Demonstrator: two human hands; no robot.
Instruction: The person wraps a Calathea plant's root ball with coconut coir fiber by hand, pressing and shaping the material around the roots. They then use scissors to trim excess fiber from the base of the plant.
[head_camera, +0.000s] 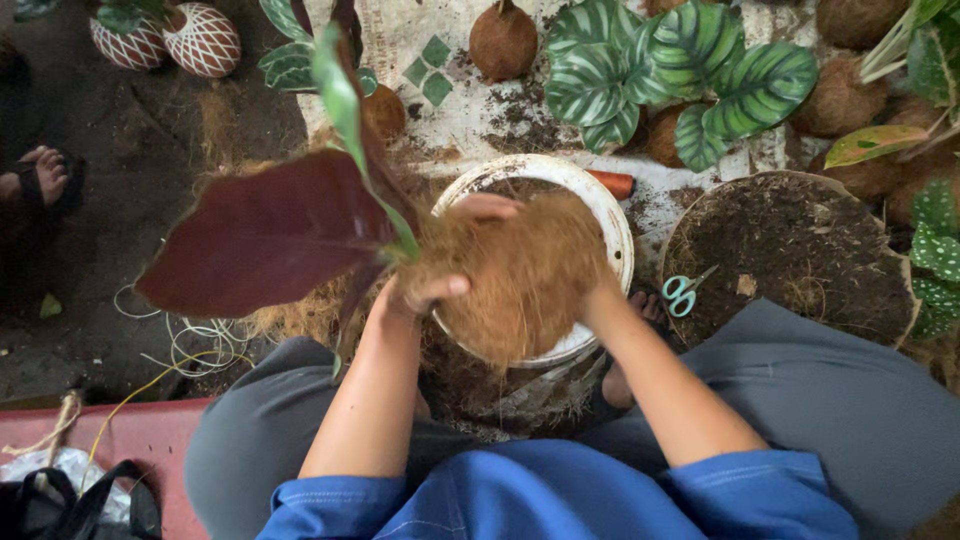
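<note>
A dark, dirt-strewn floor (120, 200) is being lit by soft daylight; a soiled pale sheet (440, 110) is being spread over it, with a red ledge (150, 440) bordering the near edge.

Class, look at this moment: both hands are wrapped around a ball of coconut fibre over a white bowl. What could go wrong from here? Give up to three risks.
1. The plant tilts sideways out of the fibre ball; its stem might bend or snap as the left hand squeezes.
2. The right hand grips only the ball's edge, so loose fibre could shed past the white bowl.
3. Scissors lie close to the right elbow and knee; a bump could hurt.
</note>
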